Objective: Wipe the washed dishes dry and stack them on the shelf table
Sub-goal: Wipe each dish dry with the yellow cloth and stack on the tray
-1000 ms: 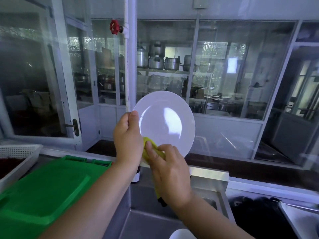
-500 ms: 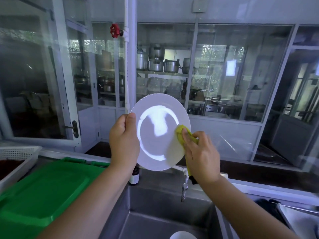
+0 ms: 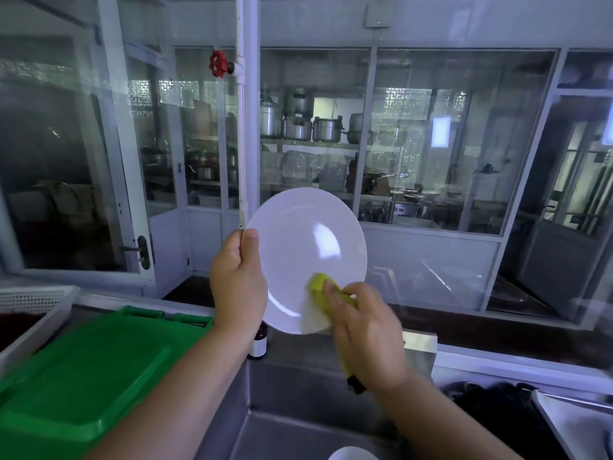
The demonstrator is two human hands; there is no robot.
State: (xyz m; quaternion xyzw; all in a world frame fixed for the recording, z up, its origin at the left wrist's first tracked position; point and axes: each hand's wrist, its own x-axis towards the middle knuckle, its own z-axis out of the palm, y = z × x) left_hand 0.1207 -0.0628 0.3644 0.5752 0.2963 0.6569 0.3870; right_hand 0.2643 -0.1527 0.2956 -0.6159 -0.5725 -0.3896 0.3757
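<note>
The left thumb (image 3: 249,240) lies on the front of the plate's left rim. The other fingers of the left hand (image 3: 237,280) are behind the plate and can't be seen, though the hold reads as a pinch on the rim. The fingers of the right hand (image 3: 365,330) are bent over a bunched yellow cloth (image 3: 318,283) and press it against the lower right of the plate's face. The rest of the cloth trails under the palm to a dark end below the wrist. The white plate (image 3: 298,247) is held almost upright in the air above the steel sink (image 3: 298,393), its face towards the person.

The grip is on one edge only, and the cloth pushes on the opposite side. A hard stroke could twist the plate out of that pinch, especially if the rim is wet, and drop it into the sink. Something white and rounded (image 3: 351,454), perhaps a bowl, sits there at the near edge. The trailing end of the cloth could also dip into the basin and get wet.

The right hand is smeared by motion, so the exact lie of its fingers is unclear. The back of the plate cannot be seen, nor whether it is dry. A small bottle (image 3: 258,343) is half hidden behind the left wrist. A green lid (image 3: 83,376) and a white basket (image 3: 36,297) are cut off at the left. The dark heap at the near right is unreadable. No shelf table or stack of dishes can be made out.
</note>
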